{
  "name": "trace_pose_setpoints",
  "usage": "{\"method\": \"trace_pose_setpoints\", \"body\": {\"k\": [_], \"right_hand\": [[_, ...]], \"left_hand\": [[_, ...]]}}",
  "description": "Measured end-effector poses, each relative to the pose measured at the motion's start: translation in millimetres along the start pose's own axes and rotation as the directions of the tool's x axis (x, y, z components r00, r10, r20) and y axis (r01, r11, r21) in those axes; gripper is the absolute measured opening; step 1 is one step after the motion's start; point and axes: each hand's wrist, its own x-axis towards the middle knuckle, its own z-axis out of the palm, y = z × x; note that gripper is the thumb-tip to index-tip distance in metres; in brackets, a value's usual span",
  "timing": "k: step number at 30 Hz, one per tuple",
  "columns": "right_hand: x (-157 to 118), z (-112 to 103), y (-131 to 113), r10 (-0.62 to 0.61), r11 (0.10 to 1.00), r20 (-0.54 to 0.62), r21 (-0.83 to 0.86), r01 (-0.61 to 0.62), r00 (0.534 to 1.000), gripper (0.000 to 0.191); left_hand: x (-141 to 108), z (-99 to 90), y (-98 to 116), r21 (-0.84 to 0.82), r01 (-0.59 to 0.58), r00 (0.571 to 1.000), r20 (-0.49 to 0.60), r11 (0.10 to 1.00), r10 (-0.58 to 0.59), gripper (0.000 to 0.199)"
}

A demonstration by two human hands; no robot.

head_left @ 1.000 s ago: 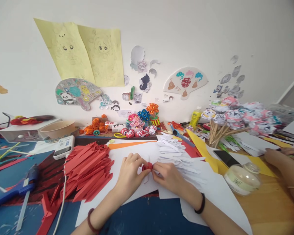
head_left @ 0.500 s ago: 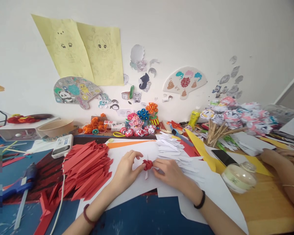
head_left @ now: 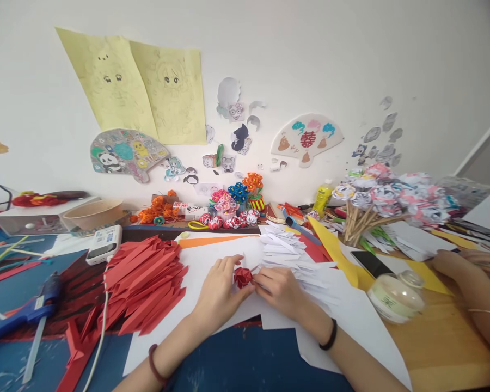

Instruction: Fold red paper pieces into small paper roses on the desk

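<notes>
Red folded paper [head_left: 243, 277] between both hands [head_left: 245, 286], fan [head_left: 307, 138] marked "囍"

Glue gun [head_left: 43, 305] left of strip pile [head_left: 147, 283], phone [head_left: 372, 264] behind jar [head_left: 396, 298], fan [head_left: 308, 137] on wall [head_left: 277, 49]

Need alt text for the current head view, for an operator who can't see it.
Two bare hands, left and right, hold a small folded red paper piece over white paper sheets. A pile of red paper strips lies to the left, white paper strips to the right, and a blue glue gun at far left.
</notes>
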Motion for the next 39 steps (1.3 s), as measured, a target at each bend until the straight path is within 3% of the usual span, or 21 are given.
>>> {"method": "trace_pose_setpoints", "body": {"k": [4, 9, 24, 39], "right_hand": [[-0.4, 3.7, -3.6, -0.051, 0.997, -0.067, -0.057, 0.047, 0.996, 0.034], [0.6, 3.2, -5.1, -0.070, 0.996, -0.103, -0.055, 0.064, 0.992, 0.034], [1.2, 3.5, -7.1, -0.051, 0.998, -0.089, 0.041, 0.055, 0.995, 0.032], [1.2, 2.9, -7.4, -0.042, 0.998, -0.088, 0.051, 0.046, 0.995, 0.032]], "left_hand": [[-1.1, 6.8, 6.0, 0.049, 0.023, 0.997, -0.068, 0.999, -0.019, 0.049], [-0.1, 5.5, 4.9, 0.056, 0.059, 0.997, -0.061, 0.997, -0.056, 0.047], [-0.4, 7.0, 2.4, 0.122, -0.004, 0.999, -0.049, 0.993, 0.010, 0.050], [-0.6, 4.5, 3.0, 0.059, -0.009, 1.000, -0.020, 0.998, 0.010, 0.053]]}}
